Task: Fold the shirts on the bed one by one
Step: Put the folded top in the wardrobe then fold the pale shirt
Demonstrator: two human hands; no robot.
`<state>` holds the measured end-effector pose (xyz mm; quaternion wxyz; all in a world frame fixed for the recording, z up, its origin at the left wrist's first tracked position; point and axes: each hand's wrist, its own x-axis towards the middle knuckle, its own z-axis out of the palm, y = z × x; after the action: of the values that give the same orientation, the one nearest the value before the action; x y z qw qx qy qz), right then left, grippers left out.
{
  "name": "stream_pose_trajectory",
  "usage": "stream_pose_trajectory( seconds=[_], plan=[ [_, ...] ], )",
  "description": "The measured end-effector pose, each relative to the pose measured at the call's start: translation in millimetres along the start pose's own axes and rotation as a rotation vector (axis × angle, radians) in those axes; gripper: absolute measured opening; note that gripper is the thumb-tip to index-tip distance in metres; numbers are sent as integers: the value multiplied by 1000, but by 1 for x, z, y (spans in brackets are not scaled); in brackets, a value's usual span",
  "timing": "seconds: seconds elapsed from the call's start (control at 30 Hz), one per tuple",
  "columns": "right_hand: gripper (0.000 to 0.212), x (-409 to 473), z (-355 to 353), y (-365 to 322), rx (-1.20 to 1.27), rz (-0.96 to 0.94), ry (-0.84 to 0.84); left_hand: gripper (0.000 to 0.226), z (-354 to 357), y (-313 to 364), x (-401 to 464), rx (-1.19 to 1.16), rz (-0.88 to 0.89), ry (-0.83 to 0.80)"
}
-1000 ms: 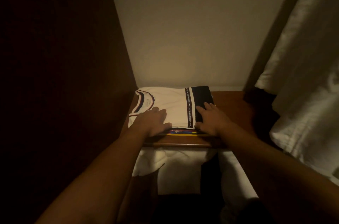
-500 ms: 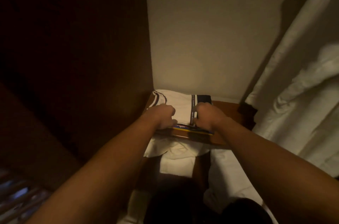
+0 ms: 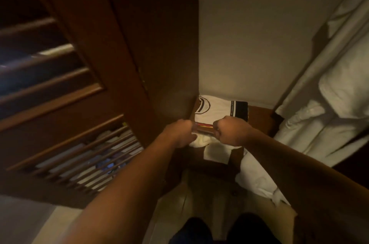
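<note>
Knees in dark trousers (image 3: 225, 229) fill the bottom edge, above pale floor tiles. Both bare forearms reach forward from there toward a small wooden shelf (image 3: 259, 118) set in the corner of the room. A white cloth (image 3: 216, 152) hangs down from the shelf's front edge, and more white fabric (image 3: 257, 180) trails toward the floor on the right.

The left hand (image 3: 180, 134) is curled into a fist at the front left of the pile; its fingers seem to close on the near edge of the cloth, though blur makes the grip hard to read. The right hand (image 3: 229, 131) is likewise curled, knuckles up, at the front right of the pile, and what it pinches cannot be told for certain.

Between the two hands shows the striped edge of a lower garment (image 3: 203, 127). On top lies the folded white shirt (image 3: 213, 110), flat on the shelf, its collar to the left against the dark wooden panel (image 3: 159, 44) and a black band at its right side. Behind it rises the plain wall (image 3: 259, 34). A louvred door (image 3: 50, 84) stands at left, white curtains (image 3: 335, 94) hang at right.
</note>
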<state>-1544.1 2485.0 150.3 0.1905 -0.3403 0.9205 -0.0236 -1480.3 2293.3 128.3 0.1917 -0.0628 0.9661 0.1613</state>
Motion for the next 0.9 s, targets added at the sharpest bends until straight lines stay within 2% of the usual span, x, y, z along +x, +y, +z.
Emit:
stream_pose_trajectory(
  seconds=[0.13,0.2,0.33,0.57,0.7,0.8,0.9],
  plan=[
    [36,-39,-5,-47,-13,-66,-27,19,-6,-5,-65,-29,-45,-32],
    [37,-50,-3,-68,-34,-93,-26,12,-6,-14,-93,-56,-84,-7],
    [39,-70,4,-116,-68,-158,-19,12,3,-40,-153,-118,-170,42],
    [29,-116,29,-207,-96,-317,-80,15,48,-96,-267,-227,-303,46],
    [22,-125,47,-267,-133,-430,-126,2,68,-128,-325,-351,-375,97],
    [21,-120,61,-317,-162,-500,-157,2,78,-159,-363,-358,-459,113],
    [19,-110,74,-375,-162,-571,-179,16,82,-199,-402,-356,-535,144]
  ],
)
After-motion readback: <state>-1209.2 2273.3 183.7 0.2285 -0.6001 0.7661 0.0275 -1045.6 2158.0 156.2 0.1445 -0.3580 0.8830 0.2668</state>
